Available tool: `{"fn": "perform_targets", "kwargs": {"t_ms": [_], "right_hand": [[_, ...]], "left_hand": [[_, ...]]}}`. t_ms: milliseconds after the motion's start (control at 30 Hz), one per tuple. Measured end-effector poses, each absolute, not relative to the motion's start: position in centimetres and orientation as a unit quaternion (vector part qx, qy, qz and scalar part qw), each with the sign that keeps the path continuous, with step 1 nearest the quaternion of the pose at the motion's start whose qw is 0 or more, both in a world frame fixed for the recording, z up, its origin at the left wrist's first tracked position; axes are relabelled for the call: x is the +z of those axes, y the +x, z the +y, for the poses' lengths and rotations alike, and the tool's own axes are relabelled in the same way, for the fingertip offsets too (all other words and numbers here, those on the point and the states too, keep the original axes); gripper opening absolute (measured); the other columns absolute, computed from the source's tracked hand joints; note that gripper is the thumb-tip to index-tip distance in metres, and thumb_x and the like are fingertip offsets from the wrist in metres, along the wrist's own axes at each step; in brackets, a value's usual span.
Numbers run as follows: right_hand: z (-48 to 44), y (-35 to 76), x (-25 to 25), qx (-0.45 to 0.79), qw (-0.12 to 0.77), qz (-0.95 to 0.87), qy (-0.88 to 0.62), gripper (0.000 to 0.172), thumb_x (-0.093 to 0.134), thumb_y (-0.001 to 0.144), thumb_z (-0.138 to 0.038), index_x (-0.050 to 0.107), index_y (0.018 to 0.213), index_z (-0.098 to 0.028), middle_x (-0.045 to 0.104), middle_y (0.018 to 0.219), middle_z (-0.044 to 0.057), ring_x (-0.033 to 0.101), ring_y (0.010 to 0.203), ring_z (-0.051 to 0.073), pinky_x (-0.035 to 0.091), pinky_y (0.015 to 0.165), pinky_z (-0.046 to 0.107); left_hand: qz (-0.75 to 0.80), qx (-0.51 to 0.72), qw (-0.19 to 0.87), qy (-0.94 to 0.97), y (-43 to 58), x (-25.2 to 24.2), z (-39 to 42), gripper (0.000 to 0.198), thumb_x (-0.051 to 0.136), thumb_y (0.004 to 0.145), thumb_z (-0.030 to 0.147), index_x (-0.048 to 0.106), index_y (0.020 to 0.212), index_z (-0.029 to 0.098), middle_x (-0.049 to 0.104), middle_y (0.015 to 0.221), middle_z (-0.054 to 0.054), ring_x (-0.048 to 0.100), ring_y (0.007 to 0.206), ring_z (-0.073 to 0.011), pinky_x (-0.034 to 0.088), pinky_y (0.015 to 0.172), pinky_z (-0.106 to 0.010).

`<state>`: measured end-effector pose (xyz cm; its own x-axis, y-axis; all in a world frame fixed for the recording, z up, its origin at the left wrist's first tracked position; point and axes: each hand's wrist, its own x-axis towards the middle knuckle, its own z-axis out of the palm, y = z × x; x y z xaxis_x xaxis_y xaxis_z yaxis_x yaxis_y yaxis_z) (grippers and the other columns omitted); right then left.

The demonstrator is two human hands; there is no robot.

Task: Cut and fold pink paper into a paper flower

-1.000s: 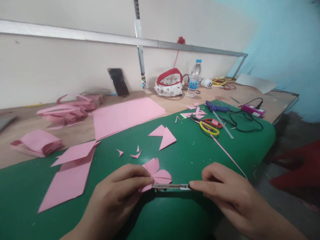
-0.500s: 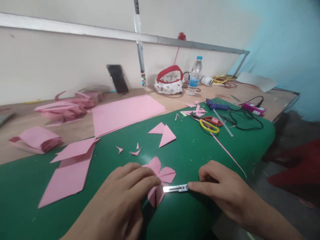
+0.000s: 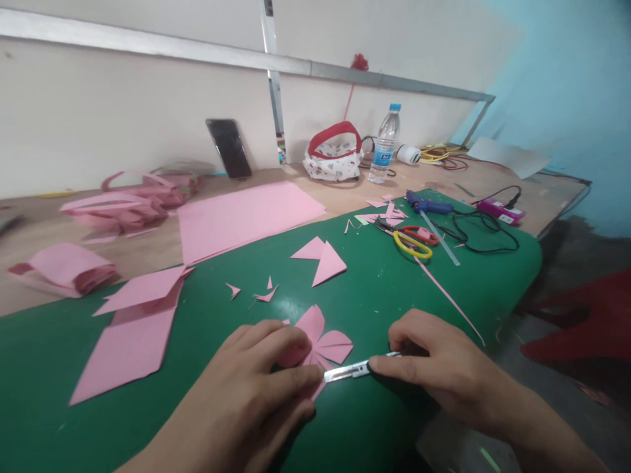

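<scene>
A pink paper flower (image 3: 313, 328) lies on the green mat in front of me. My left hand (image 3: 266, 381) is closed over its near-left side, thumb and fingers bent around a petal. Part of the flower is hidden under those fingers. In my right hand (image 3: 424, 361) is a slim metal utility knife (image 3: 350, 371), gripped between thumb and fingers. Its silvery end points left and meets the lower petals beside my left thumb; whether it touches the paper or the thumb I cannot tell.
Scissors (image 3: 413, 246), a blue glue gun (image 3: 428, 205) and paper scraps lie at the right on the green mat (image 3: 374, 289). Folded pink paper (image 3: 142, 335) lies left. Behind stand a water bottle (image 3: 384, 148), a pouch (image 3: 332, 161) and a phone (image 3: 229, 150).
My left fingers have shifted on the flower, and its petals have turned slightly. The knife is now tilted, its tip lower and nearer my left thumb.
</scene>
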<state>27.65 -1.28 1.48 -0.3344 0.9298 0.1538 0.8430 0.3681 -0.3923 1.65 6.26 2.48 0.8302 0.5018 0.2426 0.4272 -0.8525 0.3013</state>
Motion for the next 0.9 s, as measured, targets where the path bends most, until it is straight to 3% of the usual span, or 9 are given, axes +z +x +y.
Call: {"fn": "perform_targets", "kwargs": {"t_ms": [200, 533, 900], "right_hand": [[-0.61, 27.59, 1.28, 0.058, 0.221, -0.874, -0.43, 0.034, 0.043, 0.091, -0.007, 0.067, 0.109, -0.024, 0.053, 0.081, 0.004, 0.046, 0.071, 0.016, 0.038, 0.063, 0.028], [-1.49, 28.18, 1.22, 0.167, 0.145, -0.819, -0.53, 0.012, 0.053, 0.093, -0.032, 0.063, 0.099, -0.027, 0.052, 0.08, -0.002, 0.048, 0.071, 0.014, 0.035, 0.06, 0.024], [-0.56, 27.74, 1.11, 0.11, 0.149, -0.882, -0.434, 0.03, 0.044, 0.096, -0.018, 0.064, 0.116, -0.029, 0.054, 0.083, 0.003, 0.047, 0.074, 0.017, 0.033, 0.067, 0.031]], "left_hand": [[0.248, 0.161, 0.13, 0.946, 1.57, 2.34, 6.35, 0.02, 0.051, 0.087, 0.023, 0.068, 0.093, 0.031, 0.063, 0.099, -0.004, 0.057, 0.088, -0.0223, 0.048, 0.075, -0.037], [0.237, 0.148, 0.147, 0.949, 1.82, 2.86, 6.72, 0.018, 0.054, 0.085, 0.022, 0.07, 0.087, 0.029, 0.063, 0.094, -0.004, 0.057, 0.085, -0.0212, 0.049, 0.069, -0.032], [0.226, 0.122, 0.169, 0.952, 1.88, 3.16, 6.88, 0.024, 0.049, 0.087, 0.021, 0.07, 0.091, 0.031, 0.062, 0.092, -0.004, 0.055, 0.081, -0.0214, 0.047, 0.068, -0.034]]}}
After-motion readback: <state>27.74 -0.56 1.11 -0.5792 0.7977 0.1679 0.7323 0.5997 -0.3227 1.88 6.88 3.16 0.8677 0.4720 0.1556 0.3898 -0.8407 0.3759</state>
